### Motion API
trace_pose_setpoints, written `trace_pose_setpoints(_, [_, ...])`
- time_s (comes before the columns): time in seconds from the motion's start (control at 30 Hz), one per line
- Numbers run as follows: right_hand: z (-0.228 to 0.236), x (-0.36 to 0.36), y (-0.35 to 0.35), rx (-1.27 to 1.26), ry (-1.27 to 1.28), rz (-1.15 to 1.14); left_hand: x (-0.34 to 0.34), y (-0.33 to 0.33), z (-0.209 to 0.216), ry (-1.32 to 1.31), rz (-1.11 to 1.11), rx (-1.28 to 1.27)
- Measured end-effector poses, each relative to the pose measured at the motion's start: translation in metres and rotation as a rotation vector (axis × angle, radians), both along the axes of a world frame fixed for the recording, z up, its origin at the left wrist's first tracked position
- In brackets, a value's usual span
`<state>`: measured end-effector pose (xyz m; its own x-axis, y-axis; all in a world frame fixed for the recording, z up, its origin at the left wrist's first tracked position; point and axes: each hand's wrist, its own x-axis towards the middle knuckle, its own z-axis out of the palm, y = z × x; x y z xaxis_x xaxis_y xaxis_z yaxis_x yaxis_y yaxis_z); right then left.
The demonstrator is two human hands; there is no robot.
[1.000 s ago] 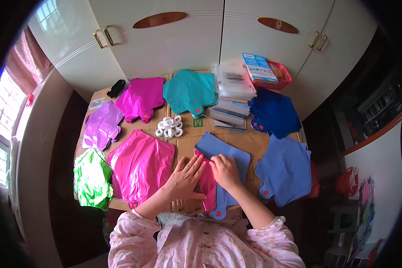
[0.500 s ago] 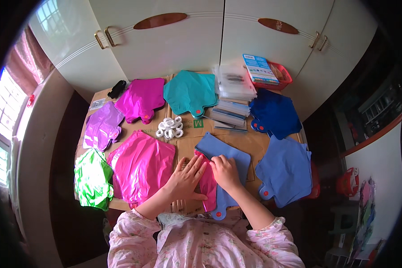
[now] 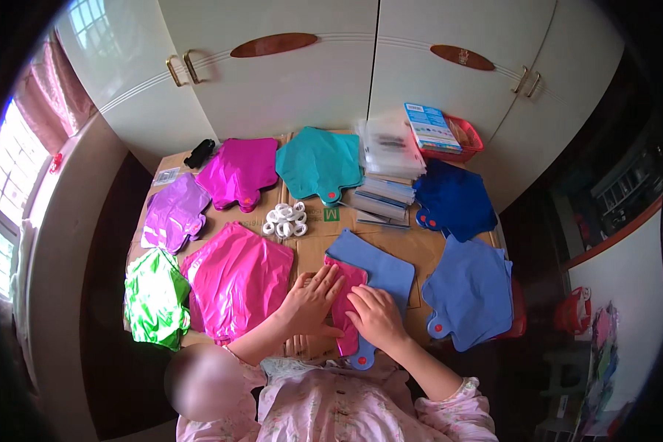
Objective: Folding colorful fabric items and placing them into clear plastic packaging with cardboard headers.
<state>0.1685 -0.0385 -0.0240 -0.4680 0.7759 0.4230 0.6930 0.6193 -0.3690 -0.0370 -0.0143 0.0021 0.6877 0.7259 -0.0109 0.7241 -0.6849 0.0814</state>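
A folded pink foil balloon [image 3: 348,295] lies on top of a flat blue foil balloon [image 3: 390,274], whose tab with a red dot sticks out at the near end. My left hand [image 3: 311,300] rests on the pink balloon's left edge, fingers stretched out and thumb apart. Lying at its right edge is my right hand [image 3: 376,313], fingers loosely bent and thumb apart, with nothing visibly gripped. What is under both palms is hidden. Just left of my left hand is a larger pink foil balloon stack [image 3: 236,280].
Around the cardboard-covered table [image 3: 313,243] lie green [image 3: 155,295], lilac [image 3: 173,210], magenta [image 3: 237,171], teal [image 3: 318,162], dark blue [image 3: 457,199] and light blue foil balloons [image 3: 468,291]. White ribbon rolls [image 3: 283,219], clear plastic sleeves [image 3: 390,151] and a red basket [image 3: 460,136] stand farther back.
My right hand has let go of the pink balloon's far edge and come nearer, fingers loosened. The pink piece now lies flatter and wider. The whole view has shifted slightly.
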Motion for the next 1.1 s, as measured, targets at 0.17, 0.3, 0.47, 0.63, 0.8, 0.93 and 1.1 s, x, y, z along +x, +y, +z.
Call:
trace_pose_setpoints(0.17, [0.001, 0.002, -0.001, -0.021, 0.034, 0.009, 0.000, 0.012, 0.000, 0.000, 0.042, -0.002])
trace_pose_setpoints(0.3, [-0.002, 0.003, -0.001, -0.031, 0.028, 0.017, -0.004, 0.024, -0.004, 0.014, 0.054, 0.044])
trace_pose_setpoints(0.47, [0.004, 0.006, -0.001, -0.068, 0.020, 0.047, -0.008, 0.028, -0.010, 0.025, 0.059, 0.116])
trace_pose_setpoints(0.63, [0.001, 0.008, -0.002, -0.085, 0.011, 0.046, -0.003, 0.015, -0.004, 0.041, -0.015, 0.095])
trace_pose_setpoints(0.8, [0.002, 0.007, -0.003, -0.088, 0.001, 0.041, 0.000, -0.002, -0.004, 0.016, -0.068, 0.032])
trace_pose_setpoints(0.93, [0.003, 0.008, -0.003, -0.095, -0.006, 0.037, 0.002, -0.009, -0.002, 0.005, -0.089, 0.018])
trace_pose_setpoints(1.1, [0.001, 0.007, -0.003, -0.090, -0.012, 0.037, 0.006, -0.019, 0.005, 0.021, -0.075, 0.005])
